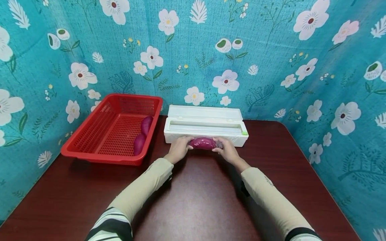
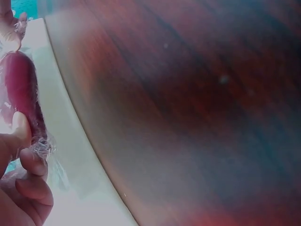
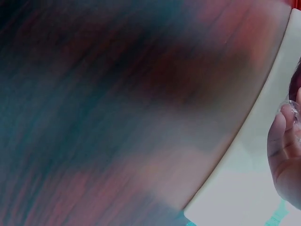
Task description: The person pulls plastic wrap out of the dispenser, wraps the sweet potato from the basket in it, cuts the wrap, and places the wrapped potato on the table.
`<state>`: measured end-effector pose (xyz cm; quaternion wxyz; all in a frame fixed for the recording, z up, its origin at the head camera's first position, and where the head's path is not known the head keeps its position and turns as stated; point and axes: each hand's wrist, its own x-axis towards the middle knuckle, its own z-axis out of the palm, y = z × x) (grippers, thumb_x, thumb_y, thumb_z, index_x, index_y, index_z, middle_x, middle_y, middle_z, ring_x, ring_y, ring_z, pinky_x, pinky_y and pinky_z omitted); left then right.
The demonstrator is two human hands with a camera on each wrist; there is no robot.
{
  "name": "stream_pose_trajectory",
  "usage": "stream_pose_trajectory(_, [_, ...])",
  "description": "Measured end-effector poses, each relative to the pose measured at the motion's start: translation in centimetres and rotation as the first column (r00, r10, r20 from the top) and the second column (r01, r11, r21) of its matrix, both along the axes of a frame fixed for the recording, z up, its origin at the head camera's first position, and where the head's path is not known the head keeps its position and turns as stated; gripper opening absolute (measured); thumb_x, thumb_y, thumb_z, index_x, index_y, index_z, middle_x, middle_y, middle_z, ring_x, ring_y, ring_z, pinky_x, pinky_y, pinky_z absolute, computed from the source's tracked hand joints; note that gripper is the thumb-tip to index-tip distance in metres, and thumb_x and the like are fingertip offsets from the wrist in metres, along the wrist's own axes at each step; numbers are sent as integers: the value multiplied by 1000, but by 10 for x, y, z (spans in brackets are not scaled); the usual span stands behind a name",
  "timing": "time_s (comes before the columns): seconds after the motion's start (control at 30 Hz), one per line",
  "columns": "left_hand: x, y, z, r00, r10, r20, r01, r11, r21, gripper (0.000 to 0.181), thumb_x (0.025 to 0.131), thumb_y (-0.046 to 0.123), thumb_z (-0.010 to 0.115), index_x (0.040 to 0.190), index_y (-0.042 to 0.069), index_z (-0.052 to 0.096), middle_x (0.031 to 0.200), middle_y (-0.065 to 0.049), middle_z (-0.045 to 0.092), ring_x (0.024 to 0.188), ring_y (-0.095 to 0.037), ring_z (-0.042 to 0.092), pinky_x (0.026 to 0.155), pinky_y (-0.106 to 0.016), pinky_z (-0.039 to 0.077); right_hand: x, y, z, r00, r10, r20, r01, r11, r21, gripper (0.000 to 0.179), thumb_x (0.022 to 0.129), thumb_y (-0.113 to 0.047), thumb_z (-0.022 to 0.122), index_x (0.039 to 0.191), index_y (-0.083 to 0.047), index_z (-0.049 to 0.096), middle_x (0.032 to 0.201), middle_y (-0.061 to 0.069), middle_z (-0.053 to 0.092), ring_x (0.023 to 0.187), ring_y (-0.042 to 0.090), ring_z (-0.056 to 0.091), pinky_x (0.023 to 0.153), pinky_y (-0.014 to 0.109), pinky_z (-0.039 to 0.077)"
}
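A smooth purple oblong vegetable, wrapped in glossy cling film, is held crosswise in front of the white cling film dispenser. My left hand grips its left end, thumb on the purple skin. In the left wrist view, crumpled film bunches out beside those fingers. At the opposite end my right hand pinches the gathered film with thumb and fingers. Only part of the right hand shows in the right wrist view, with the vegetable mostly cut off by the frame edge.
Behind the hands, the dispenser's lid stands raised, and a green piece sits at its right end. A red basket on the left holds two purple vegetables. Floral cloth borders the dark wooden table.
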<state>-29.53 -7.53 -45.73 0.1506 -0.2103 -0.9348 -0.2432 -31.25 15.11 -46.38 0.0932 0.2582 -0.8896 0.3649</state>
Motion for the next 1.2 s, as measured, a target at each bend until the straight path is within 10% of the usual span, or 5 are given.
stream_pose_trajectory(0.57, [-1, 4, 6, 983, 30, 183, -27, 999, -20, 31, 69, 8, 75, 99, 12, 65, 90, -1, 65, 77, -11, 60, 58, -26, 44, 2, 5, -6, 996, -27, -85, 40, 987, 156, 25, 72, -4, 72, 79, -10, 49, 89, 12, 66, 67, 18, 57, 52, 30, 42])
stream_pose_trajectory(0.8, [0, 3, 6, 995, 76, 72, -60, 976, -208, 22, 65, 26, 77, 85, 19, 70, 82, 4, 66, 74, -20, 53, 57, -31, 42, -4, 13, -16, 992, 57, -112, -44, 992, 115, 14, 74, -10, 72, 75, -14, 58, 84, 5, 66, 69, 15, 59, 55, 32, 46])
stream_pose_trajectory(1.2, [3, 2, -1, 996, 53, 78, -36, 979, -202, 19, 68, 17, 77, 85, 17, 68, 83, 0, 61, 82, -19, 55, 61, -31, 45, 4, 11, -3, 996, 41, -79, -22, 974, 224, 15, 74, -6, 71, 89, -7, 70, 99, 8, 65, 83, 20, 60, 66, 35, 48])
